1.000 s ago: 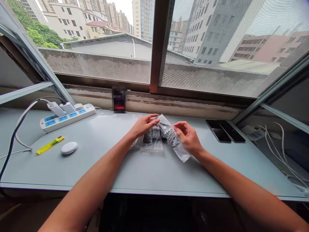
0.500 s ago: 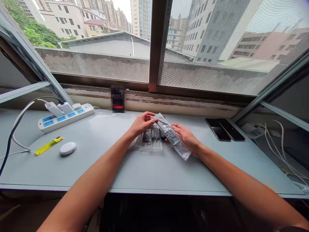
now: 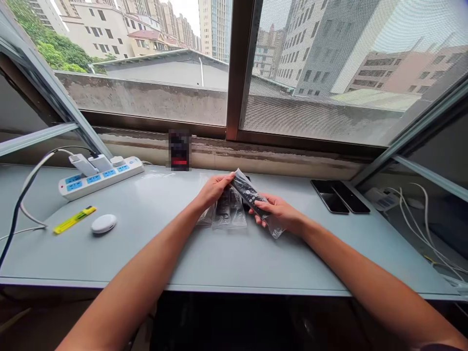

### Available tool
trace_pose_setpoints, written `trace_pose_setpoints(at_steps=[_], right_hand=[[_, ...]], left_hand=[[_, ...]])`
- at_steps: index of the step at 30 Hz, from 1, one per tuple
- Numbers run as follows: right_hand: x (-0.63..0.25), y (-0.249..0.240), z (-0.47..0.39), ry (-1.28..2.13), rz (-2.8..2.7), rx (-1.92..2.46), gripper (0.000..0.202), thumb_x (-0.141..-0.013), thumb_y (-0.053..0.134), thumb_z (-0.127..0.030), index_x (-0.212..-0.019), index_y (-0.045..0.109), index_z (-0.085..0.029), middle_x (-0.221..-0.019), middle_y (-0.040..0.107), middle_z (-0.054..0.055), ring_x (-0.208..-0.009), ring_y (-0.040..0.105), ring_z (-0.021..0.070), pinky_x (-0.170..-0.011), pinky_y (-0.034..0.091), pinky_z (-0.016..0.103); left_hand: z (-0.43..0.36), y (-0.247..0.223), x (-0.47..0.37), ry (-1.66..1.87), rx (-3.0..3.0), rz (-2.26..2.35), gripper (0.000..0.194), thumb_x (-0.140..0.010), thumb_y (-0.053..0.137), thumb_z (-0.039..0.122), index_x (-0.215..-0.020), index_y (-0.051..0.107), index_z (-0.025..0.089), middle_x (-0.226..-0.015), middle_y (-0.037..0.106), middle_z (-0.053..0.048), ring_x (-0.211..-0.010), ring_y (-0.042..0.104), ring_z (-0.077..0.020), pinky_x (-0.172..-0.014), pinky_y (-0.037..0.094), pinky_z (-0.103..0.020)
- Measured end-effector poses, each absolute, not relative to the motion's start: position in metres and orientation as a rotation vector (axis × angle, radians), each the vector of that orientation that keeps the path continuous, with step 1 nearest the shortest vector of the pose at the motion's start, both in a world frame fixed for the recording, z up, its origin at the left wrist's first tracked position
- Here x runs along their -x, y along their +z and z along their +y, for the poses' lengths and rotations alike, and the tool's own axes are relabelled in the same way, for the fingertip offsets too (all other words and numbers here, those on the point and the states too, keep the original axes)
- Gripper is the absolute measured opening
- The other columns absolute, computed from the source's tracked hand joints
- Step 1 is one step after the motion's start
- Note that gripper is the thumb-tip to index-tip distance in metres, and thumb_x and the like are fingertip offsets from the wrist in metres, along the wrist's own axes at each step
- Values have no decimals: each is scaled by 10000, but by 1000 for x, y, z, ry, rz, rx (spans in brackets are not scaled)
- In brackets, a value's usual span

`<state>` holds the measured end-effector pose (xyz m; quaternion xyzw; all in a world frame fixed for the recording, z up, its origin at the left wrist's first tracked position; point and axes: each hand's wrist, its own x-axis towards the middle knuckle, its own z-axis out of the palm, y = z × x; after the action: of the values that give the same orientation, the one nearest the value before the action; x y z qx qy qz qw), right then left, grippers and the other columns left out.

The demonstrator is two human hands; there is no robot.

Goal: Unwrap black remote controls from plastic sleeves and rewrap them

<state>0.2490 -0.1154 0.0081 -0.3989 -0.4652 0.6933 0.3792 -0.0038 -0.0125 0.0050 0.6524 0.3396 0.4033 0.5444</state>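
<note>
A dark remote control in a clear plastic bag (image 3: 247, 192) is held at a slant above the table. My left hand (image 3: 215, 189) pinches the bag's upper left end. Wrapped round the lower part of the remote is my right hand (image 3: 275, 210), its thumb on top and fingers beneath. Below and beside my left hand, more clear bags with dark items (image 3: 229, 212) lie on the table, partly hidden by that hand. Behind the held remote a black object shows only in part.
The grey table (image 3: 234, 263) carries a white power strip (image 3: 102, 178) with plugs, a yellow packet (image 3: 75, 220) and a white oval case (image 3: 104, 224) at left. Two black phones (image 3: 340, 196) lie at right. A blurred dark object (image 3: 179, 150) stands near the window.
My right hand has slid up and inward, its thumb now over the remote's face. My left fingers have closed into a pinch at the bag's end. The bag's lower end has crumpled.
</note>
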Motion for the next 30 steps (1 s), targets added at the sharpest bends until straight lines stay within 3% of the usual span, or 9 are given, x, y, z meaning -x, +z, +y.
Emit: trace_pose_setpoints(at_steps=[6, 13, 19, 24, 30], right_hand=[[-252, 3, -111, 1804, -1195, 987, 484, -904, 988, -533, -1186, 791, -193, -1037, 830, 83, -728, 761, 171, -563, 603, 259], [-253, 3, -112, 1803, -1239, 991, 455, -918, 975, -553, -1124, 779, -198, -1012, 843, 81, -717, 768, 174, -584, 612, 270], [-253, 5, -112, 1823, -1261, 964, 479, -892, 1004, -532, -1136, 774, -190, -1012, 849, 81, -710, 770, 167, -589, 613, 262], [-255, 2, -111, 1818, -1247, 926, 484, -892, 1011, -520, -1170, 792, -190, -1058, 860, 97, -741, 781, 167, -622, 634, 263], [-256, -1, -110, 1834, -1237, 919, 442, -917, 995, -506, -1157, 804, -188, -1069, 867, 111, -761, 795, 175, -642, 651, 267]], left_hand=[[-11, 3, 3, 1018, -1507, 834, 695, -918, 733, 847, -770, 758, 168, -765, 694, -34, -738, 563, -176, -757, 453, -314], [-12, 5, 1, 1204, -1613, 882, 707, -883, 749, 854, -744, 788, 162, -676, 620, 0, -702, 506, -166, -703, 368, -305], [-13, 8, 1, 1368, -1510, 890, 683, -901, 768, 834, -846, 849, 158, -774, 708, -29, -780, 574, -189, -753, 440, -302], [-11, 4, 1, 1314, -1554, 922, 760, -915, 694, 895, -635, 673, 189, -660, 604, -27, -715, 535, -184, -712, 435, -308], [-9, 1, 2, 1232, -1645, 973, 816, -927, 625, 921, -541, 415, 233, -575, 374, 3, -584, 328, -131, -583, 237, -323]])
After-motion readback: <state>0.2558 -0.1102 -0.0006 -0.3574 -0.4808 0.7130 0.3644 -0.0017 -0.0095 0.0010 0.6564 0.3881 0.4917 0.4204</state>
